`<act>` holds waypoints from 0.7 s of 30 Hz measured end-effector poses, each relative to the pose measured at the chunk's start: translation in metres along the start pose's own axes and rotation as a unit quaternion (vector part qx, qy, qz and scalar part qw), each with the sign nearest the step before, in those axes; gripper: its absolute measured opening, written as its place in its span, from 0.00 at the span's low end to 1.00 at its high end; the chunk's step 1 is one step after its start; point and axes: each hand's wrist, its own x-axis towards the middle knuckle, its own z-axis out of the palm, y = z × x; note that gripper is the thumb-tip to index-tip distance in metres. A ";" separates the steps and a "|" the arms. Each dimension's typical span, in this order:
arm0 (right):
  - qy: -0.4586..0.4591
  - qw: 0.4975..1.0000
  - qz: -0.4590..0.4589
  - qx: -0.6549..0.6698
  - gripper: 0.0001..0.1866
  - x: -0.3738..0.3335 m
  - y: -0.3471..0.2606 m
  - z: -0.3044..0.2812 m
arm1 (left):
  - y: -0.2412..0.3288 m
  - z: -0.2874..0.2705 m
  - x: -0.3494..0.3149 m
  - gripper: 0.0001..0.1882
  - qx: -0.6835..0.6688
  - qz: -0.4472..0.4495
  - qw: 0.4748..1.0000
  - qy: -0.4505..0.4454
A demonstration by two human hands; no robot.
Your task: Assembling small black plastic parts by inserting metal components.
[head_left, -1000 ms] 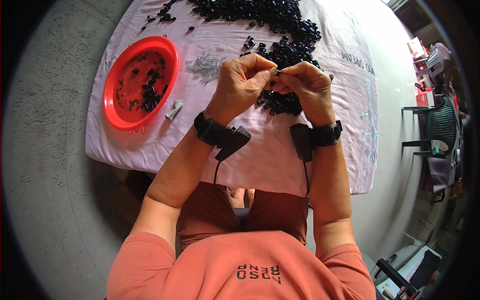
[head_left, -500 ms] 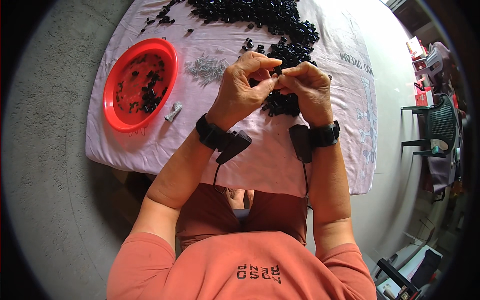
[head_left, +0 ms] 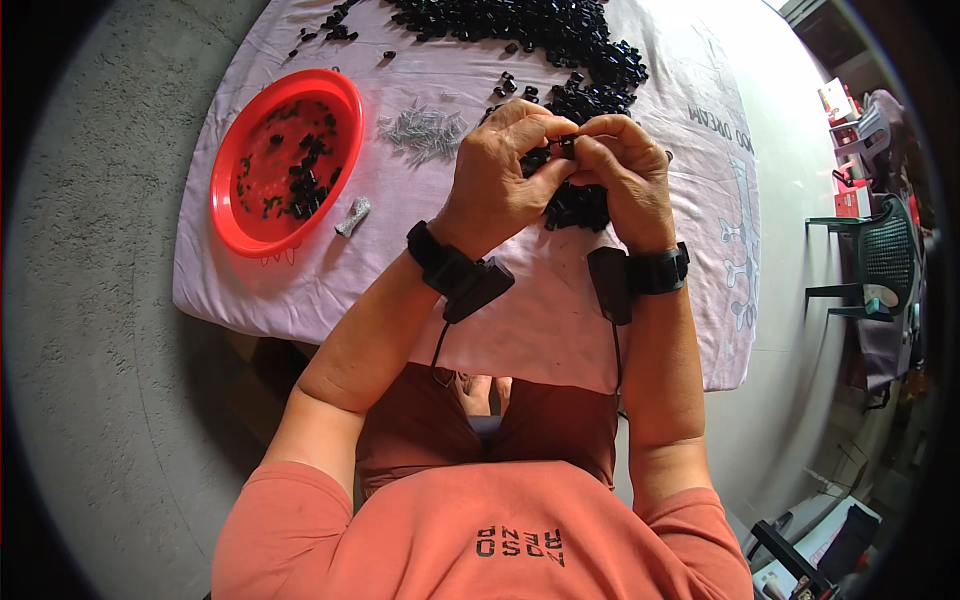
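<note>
My left hand (head_left: 508,180) and my right hand (head_left: 628,178) meet fingertip to fingertip above the table. Between them sits a small black plastic part (head_left: 567,147), pinched by the fingers of both. Its finer shape is mostly covered by my fingertips. Beyond and beneath the hands spreads a large heap of similar black parts (head_left: 560,35), some of it hidden by my fingers. To the left of my left hand lies a loose pile of thin, clear or silvery pins (head_left: 424,133).
A red plastic basin (head_left: 352,140) with some black parts inside stands at the table's left. Beside it lies a small clear twisted bundle (head_left: 353,216). Pale pink cloth (head_left: 540,330) covers the table. A green chair (head_left: 880,255) stands off to the right.
Both hands have shifted slightly to the right, and my fingers have come closer together around the black part. The whole view has moved a little.
</note>
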 end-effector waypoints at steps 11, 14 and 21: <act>-0.020 0.998 -0.034 -0.048 0.16 0.000 -0.005 0.000 | 0.001 -0.002 0.001 0.16 0.000 -0.019 1.000 0.004; -0.016 0.998 -0.032 -0.054 0.16 -0.001 -0.005 0.000 | 0.000 -0.004 0.001 0.16 0.003 -0.019 1.000 0.003; 0.045 0.996 -0.053 -0.048 0.14 0.002 -0.003 -0.007 | 0.003 -0.008 0.003 0.15 -0.009 -0.028 1.000 -0.004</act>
